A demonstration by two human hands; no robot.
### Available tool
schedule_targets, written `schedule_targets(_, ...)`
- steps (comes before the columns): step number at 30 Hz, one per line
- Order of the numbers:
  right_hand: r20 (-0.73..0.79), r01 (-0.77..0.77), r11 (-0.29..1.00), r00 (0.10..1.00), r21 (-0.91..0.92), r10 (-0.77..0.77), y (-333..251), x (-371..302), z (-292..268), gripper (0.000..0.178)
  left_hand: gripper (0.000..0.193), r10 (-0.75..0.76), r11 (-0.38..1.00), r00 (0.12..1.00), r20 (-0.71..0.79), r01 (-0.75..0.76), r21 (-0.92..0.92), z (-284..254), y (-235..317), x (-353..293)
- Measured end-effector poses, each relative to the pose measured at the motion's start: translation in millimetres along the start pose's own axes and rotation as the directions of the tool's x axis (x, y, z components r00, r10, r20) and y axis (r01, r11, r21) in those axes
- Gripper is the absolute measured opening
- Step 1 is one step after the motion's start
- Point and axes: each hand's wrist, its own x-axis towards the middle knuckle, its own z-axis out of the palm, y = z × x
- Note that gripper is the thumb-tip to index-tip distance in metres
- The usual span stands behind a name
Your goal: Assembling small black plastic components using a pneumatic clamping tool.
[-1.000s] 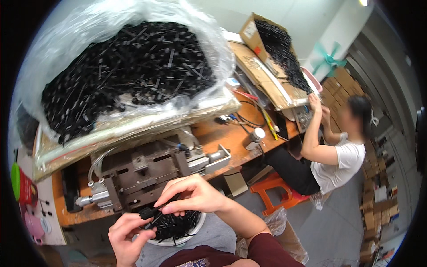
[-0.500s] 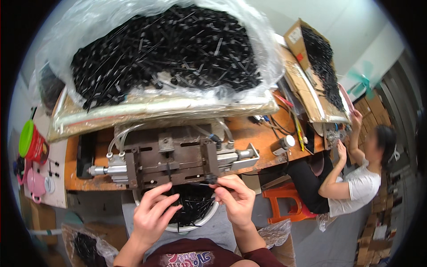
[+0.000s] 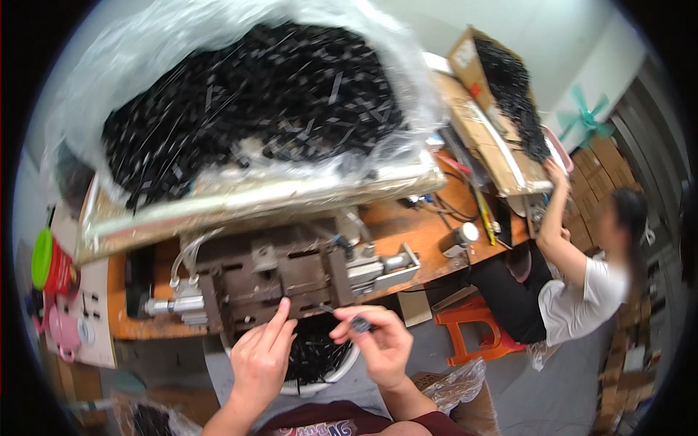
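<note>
With our right hand (image 3: 379, 343) we hold a small dark piece (image 3: 360, 324) between the thumb and the fingers, which are narrow on it. Its thin end points to the left, near the front edge of the brown metal machine (image 3: 247, 285). Our left hand (image 3: 260, 361) is beside it, with one finger stretched to this front edge; we cannot tell if these fingers hold something. Below the hands, a white basin (image 3: 350, 365) contains many thin black pieces (image 3: 313, 357). The machine stands on the orange tabletop (image 3: 382, 218). Behind it, a clear plastic bag (image 3: 80, 123) lies open around a large black heap (image 3: 247, 109). At our right, another person (image 3: 582, 298) sits on an orange stool (image 3: 459, 336).
</note>
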Motion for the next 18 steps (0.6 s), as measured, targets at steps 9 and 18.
schedule_targets(9, 0.085, 0.065, 0.985, 0.995, -0.159, -0.052, -2.8, 5.2, -0.6, 0.016, 0.023, -0.068, 0.981, 0.998, 0.012, 0.065, 0.182, -6.3, 7.7, -1.1)
schedule_targets(18, 0.11, 0.126, 0.963, 0.989, -0.237, -0.102, -5.2, -1.0, -7.9, 0.022, 0.025, -0.081, 0.992, 0.996, 0.028, 0.078, 0.098, -9.2, -0.9, 9.3)
